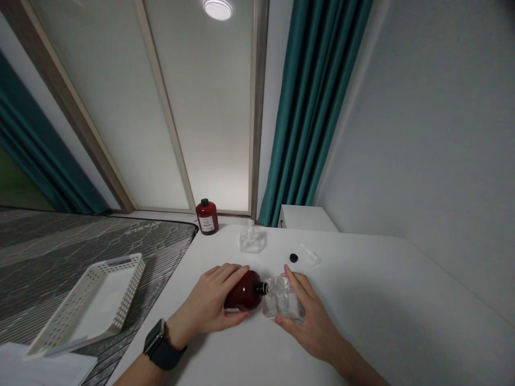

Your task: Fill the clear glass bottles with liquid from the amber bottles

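My left hand (219,300), with a dark watch at the wrist, is wrapped round a dark red bottle (246,292) tipped on its side, its black neck pointing right. My right hand (303,311) grips a clear square bottle (281,297), also tilted, its mouth facing the red bottle's neck. The two bottle necks meet or nearly meet; whether liquid passes between them cannot be made out. Just beyond lie a small black cap (293,258) and a clear pump top (310,254). Another clear bottle with a pump (252,239) stands farther back.
At the back left corner of the white table (241,359) stands a labelled red bottle (207,217) with a black cap. A white perforated basket (131,289) and white paper (44,367) lie left of the table. Behind is a white cabinet (308,218).
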`<state>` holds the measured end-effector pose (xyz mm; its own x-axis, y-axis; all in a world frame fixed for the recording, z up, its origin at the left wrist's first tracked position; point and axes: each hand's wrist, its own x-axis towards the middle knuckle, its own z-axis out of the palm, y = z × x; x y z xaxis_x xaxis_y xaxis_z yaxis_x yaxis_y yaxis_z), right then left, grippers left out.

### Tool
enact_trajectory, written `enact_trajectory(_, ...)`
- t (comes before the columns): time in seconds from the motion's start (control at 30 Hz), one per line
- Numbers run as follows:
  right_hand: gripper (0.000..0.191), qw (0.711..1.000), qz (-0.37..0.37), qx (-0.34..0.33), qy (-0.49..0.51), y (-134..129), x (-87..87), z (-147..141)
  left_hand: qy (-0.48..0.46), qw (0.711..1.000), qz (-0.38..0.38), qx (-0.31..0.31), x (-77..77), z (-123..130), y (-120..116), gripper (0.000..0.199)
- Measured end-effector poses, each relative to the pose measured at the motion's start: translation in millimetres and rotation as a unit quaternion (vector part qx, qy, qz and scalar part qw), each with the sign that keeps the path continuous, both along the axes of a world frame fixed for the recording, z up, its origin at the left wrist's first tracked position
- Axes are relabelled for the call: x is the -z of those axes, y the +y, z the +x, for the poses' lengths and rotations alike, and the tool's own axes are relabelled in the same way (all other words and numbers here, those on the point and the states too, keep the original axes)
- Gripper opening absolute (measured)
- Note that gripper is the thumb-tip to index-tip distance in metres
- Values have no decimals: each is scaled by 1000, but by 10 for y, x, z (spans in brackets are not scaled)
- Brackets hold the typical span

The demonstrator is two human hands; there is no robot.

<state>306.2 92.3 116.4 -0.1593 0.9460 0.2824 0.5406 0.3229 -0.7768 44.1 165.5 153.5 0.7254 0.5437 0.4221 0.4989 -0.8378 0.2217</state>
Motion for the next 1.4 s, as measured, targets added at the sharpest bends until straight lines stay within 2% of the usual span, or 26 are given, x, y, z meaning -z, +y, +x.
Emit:
enact_trajectory(0.3, 75, 999, 18, 17, 40, 2, 6, 14, 1, 1000, 1, -2, -6, 37, -20, 75)
enact_trajectory(0.53, 64, 991, 129, -1, 41, 37, 35, 36, -19, 1000, -6, -4, 46, 50, -36, 80)
enact_trajectory(0.77, 63, 986, 166, -9, 15, 50, -54, 55, -35, 999, -11, -7, 89, 55, -29, 80)
enact_trajectory(1.17, 64, 978, 206, -13, -13, 0, -142, 127, -45, 999, -15, -8, 77, 102, -110, 81)
enact_trajectory(1.4, 63, 979, 200, -20, -24, -31, -261, 146, -66, 997, -40, -7, 76, 128, -145, 80)
